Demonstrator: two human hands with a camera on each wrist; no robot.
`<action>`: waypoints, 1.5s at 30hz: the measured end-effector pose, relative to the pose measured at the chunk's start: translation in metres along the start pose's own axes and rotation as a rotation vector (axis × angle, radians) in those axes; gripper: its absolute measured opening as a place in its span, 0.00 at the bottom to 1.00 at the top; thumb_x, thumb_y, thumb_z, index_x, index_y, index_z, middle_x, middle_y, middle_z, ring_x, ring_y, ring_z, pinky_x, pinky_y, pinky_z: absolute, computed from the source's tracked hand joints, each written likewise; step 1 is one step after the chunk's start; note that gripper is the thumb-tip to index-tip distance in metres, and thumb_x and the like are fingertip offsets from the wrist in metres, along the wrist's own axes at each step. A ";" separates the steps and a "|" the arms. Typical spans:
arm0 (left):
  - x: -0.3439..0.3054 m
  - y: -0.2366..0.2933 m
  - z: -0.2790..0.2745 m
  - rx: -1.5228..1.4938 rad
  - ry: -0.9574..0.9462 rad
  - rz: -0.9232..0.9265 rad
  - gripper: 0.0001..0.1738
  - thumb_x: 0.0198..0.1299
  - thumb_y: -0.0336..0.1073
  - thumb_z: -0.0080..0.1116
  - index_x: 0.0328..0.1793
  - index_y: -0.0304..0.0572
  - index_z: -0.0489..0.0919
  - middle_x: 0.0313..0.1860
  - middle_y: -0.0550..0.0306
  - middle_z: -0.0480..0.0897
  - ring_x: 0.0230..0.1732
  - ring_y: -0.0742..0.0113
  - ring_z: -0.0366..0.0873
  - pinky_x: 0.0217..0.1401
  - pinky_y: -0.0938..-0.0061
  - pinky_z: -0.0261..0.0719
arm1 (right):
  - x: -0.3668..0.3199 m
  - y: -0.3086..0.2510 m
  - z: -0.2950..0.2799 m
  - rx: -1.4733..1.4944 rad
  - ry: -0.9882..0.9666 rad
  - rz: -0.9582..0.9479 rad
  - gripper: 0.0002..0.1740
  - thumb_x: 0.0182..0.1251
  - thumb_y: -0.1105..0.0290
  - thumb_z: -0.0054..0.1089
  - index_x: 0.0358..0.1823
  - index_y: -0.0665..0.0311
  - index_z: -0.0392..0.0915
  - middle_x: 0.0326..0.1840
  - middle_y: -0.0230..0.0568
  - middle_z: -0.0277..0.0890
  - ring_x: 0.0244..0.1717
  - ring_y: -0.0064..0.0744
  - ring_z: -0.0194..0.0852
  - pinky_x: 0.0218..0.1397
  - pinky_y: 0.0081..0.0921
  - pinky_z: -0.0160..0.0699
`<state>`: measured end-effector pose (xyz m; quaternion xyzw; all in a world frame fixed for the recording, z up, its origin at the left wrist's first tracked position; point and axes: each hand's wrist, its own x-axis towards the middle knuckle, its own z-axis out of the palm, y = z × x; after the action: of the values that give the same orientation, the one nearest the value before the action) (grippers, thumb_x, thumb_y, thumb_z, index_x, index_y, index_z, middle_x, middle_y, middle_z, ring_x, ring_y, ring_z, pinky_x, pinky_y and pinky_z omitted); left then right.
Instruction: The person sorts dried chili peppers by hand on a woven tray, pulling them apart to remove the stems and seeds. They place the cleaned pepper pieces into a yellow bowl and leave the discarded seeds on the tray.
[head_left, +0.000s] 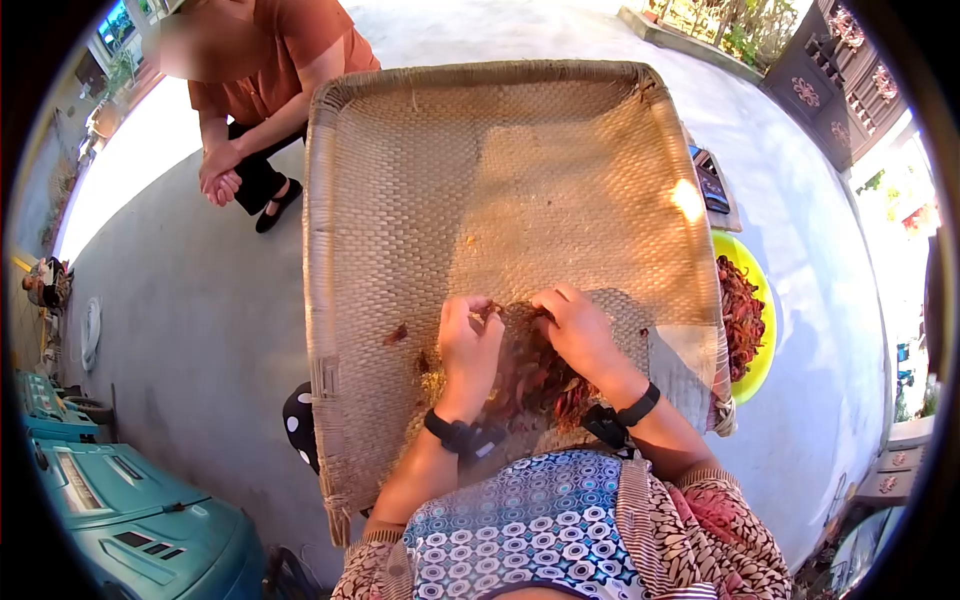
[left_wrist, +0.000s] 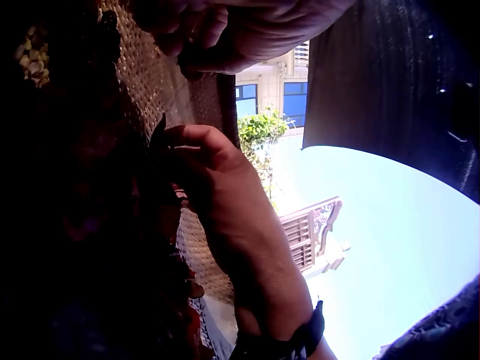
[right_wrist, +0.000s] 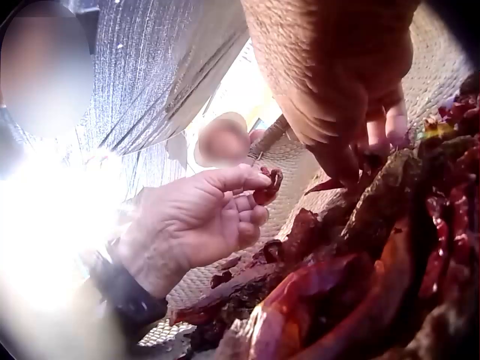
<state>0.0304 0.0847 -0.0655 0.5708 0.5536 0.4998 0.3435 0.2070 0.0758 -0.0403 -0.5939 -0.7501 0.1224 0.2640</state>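
A big woven tray (head_left: 500, 170) rests on my lap with a heap of dried red chilies (head_left: 535, 385) at its near edge. My left hand (head_left: 480, 315) is over the left of the heap; in the right wrist view its thumb and forefinger pinch a small red chili piece (right_wrist: 268, 187). My right hand (head_left: 545, 305) sits on the heap's right side with curled fingers (right_wrist: 375, 131) digging into the chilies and nipping a dark pod (right_wrist: 352, 176). In the left wrist view the right hand (left_wrist: 169, 146) shows against the tray, very shadowed.
To the right of the tray stands a yellow bowl (head_left: 765, 300) holding more red chilies. Another person (head_left: 265, 90) stands beyond the tray's far left corner, hands clasped. Teal boxes (head_left: 120, 500) lie at the lower left. Concrete ground lies all around.
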 end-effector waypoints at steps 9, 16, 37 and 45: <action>-0.002 0.007 -0.002 -0.166 -0.236 -0.142 0.12 0.62 0.27 0.62 0.51 0.36 0.78 0.35 0.65 0.77 0.33 0.80 0.72 0.36 0.81 0.75 | -0.020 0.028 -0.078 0.005 0.294 0.347 0.10 0.62 0.71 0.66 0.44 0.58 0.79 0.40 0.37 0.79 0.39 0.36 0.82 0.42 0.31 0.79; -0.006 0.010 0.001 -0.172 -0.221 -0.134 0.12 0.60 0.28 0.63 0.50 0.39 0.80 0.41 0.58 0.78 0.33 0.72 0.75 0.38 0.74 0.77 | -0.046 0.110 -0.167 -0.519 0.561 0.536 0.12 0.64 0.72 0.62 0.49 0.62 0.78 0.44 0.41 0.78 0.43 0.40 0.79 0.49 0.33 0.78; -0.003 0.003 0.002 0.389 -0.369 0.424 0.18 0.56 0.24 0.63 0.54 0.43 0.81 0.51 0.55 0.79 0.53 0.58 0.75 0.56 0.68 0.77 | -0.038 0.044 -0.098 0.075 0.421 0.242 0.07 0.69 0.70 0.61 0.44 0.63 0.80 0.40 0.43 0.83 0.40 0.37 0.84 0.43 0.31 0.79; -0.005 -0.015 0.008 0.514 -0.382 0.325 0.13 0.51 0.27 0.66 0.45 0.44 0.82 0.45 0.54 0.78 0.51 0.51 0.72 0.55 0.60 0.75 | -0.060 0.106 -0.145 -0.464 0.626 0.375 0.10 0.67 0.68 0.63 0.47 0.60 0.80 0.46 0.40 0.80 0.50 0.44 0.76 0.55 0.37 0.74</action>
<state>0.0343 0.0832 -0.0823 0.8022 0.4892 0.2764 0.2020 0.3822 0.0275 0.0124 -0.7719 -0.5208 -0.1895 0.3114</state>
